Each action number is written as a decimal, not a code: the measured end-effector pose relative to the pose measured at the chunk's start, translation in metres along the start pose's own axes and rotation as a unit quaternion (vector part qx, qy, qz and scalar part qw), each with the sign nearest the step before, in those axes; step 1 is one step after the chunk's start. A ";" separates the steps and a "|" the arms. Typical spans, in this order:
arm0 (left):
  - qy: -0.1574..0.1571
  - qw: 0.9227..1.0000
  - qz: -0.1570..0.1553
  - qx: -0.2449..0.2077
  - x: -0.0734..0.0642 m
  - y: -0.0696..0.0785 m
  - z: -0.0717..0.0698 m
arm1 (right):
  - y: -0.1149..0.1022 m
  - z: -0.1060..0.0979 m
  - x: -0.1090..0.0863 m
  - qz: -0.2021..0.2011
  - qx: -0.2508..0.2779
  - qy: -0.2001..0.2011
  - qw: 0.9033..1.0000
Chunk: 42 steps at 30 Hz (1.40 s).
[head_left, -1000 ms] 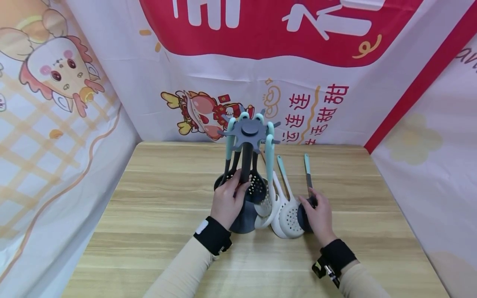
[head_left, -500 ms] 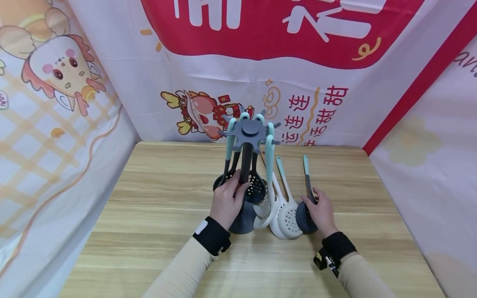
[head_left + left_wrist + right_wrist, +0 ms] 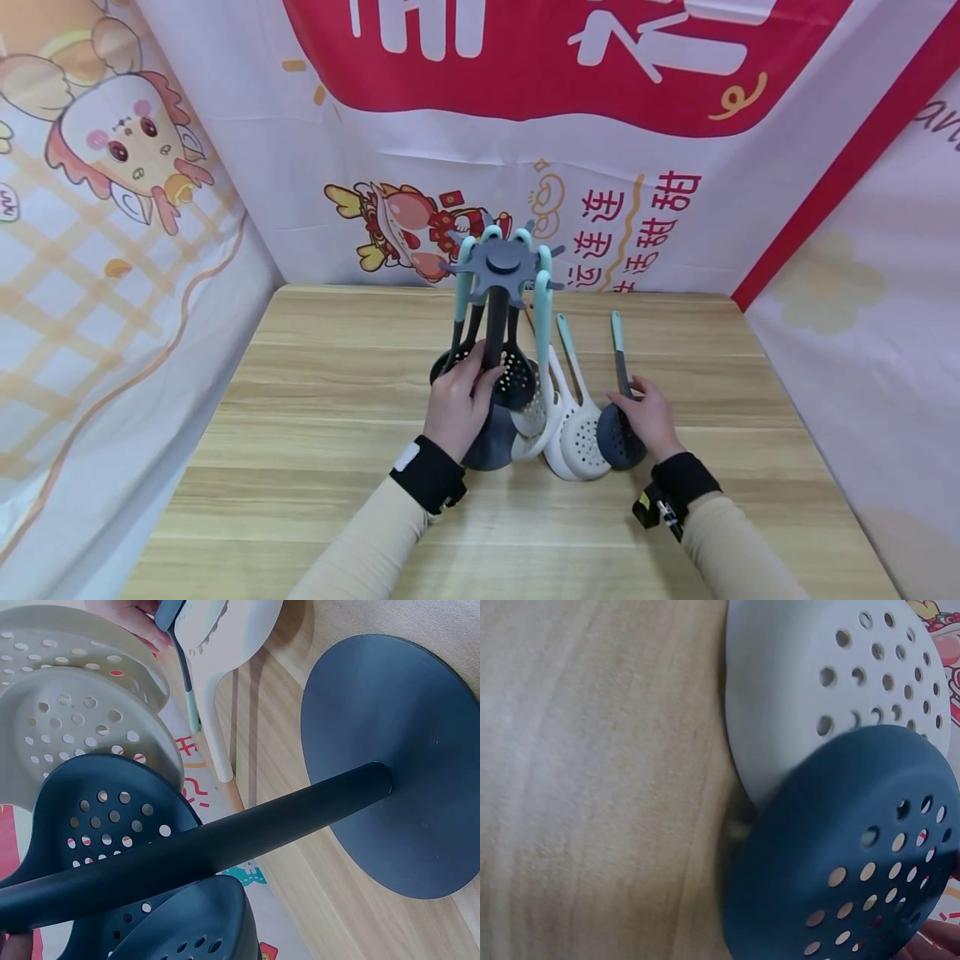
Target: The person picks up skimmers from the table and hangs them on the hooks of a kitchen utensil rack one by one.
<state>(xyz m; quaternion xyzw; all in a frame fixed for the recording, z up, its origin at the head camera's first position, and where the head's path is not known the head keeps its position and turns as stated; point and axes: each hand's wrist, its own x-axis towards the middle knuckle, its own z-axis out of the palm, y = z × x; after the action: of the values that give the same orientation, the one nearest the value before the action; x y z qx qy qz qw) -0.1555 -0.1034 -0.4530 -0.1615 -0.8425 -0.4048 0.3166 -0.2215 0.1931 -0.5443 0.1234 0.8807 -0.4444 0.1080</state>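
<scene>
My left hand [image 3: 456, 410] grips the black post of a utensil stand [image 3: 495, 321], whose star-shaped top carries several hanging ladles and skimmers with mint handles. Its round dark base [image 3: 397, 825] stands on the table in the left wrist view. With my right hand [image 3: 654, 421] I pinch a dark skimmer [image 3: 619, 446] by the neck, just above its perforated bowl. That skimmer's mint-tipped handle points to the back of the table. In the right wrist view its bowl [image 3: 832, 832] overlaps the edge of a white skimmer [image 3: 787, 682]. My right fingertips are mostly hidden there.
The white skimmer [image 3: 581, 446] and another white utensil [image 3: 553, 457] lie between the stand and my right hand. The wooden table [image 3: 315, 400] ends at a printed cloth [image 3: 465, 142] behind, with more cloth at both sides.
My right hand has shifted from the side of the dark skimmer's bowl up to its neck, uncovering more of the bowl. My left hand stays on the post.
</scene>
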 end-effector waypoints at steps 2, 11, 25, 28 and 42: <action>-0.002 1.000 -0.002 -0.001 0.000 0.000 0.000 | -0.001 -0.001 0.002 0.001 -0.007 -0.002 1.000; 0.001 1.000 0.002 0.003 0.000 -0.001 -0.001 | -0.006 0.001 0.006 0.002 -0.035 0.003 0.999; -0.008 1.000 0.000 0.006 -0.001 -0.002 -0.001 | -0.005 0.000 0.015 0.037 -0.011 -0.017 0.999; -0.010 1.000 0.000 0.008 -0.001 -0.002 -0.001 | -0.006 -0.001 0.015 0.042 -0.003 -0.022 0.999; -0.002 1.000 0.002 -0.001 0.000 0.000 0.000 | 0.003 -0.010 0.023 0.049 0.048 -0.092 0.993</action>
<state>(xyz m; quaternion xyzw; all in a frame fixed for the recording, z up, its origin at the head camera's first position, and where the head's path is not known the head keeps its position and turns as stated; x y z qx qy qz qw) -0.1553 -0.1034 -0.4529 -0.1646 -0.8424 -0.4048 0.3153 -0.2430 0.2058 -0.5479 0.1303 0.8377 -0.4894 0.2044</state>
